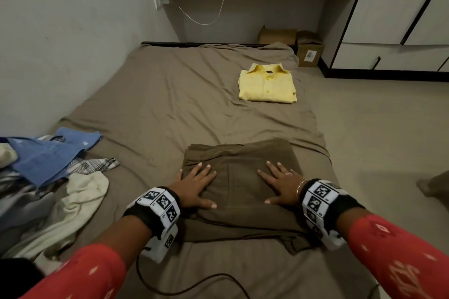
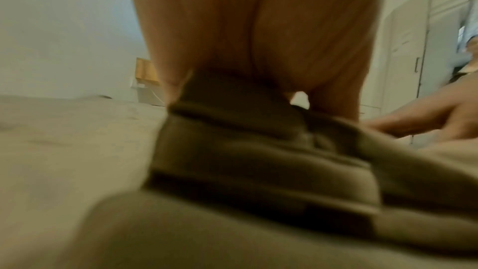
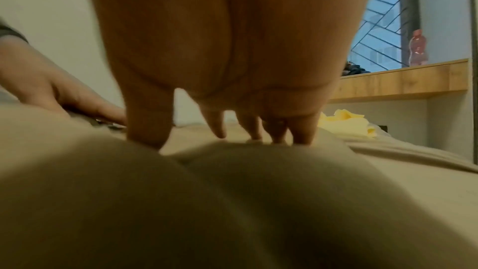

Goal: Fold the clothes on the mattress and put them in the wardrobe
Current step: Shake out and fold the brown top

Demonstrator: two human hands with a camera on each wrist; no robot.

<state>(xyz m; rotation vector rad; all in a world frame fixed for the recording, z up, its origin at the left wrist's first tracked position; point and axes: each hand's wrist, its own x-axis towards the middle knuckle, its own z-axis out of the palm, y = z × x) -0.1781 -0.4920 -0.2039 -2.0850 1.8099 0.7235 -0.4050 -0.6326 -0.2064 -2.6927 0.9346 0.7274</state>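
Both hands lie flat with fingers spread on the folded brown garment [image 1: 239, 192], the left hand [image 1: 196, 187] on its left half, the right hand [image 1: 281, 184] on its right. The garment's long axis runs across between them on the mattress [image 1: 158, 94]. The wardrobe [image 1: 398, 19] stands well beyond the right hand; its interior is hidden. The folded yellow shirt [image 1: 267, 85] waits ahead.

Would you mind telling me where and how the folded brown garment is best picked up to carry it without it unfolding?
I would slide the hands under its two short sides, left hand from the left edge and right hand from the right. The brown garment lies flat in stacked layers on the mattress, with a loose end near the front right corner, so lifting from beneath should keep the layers together.
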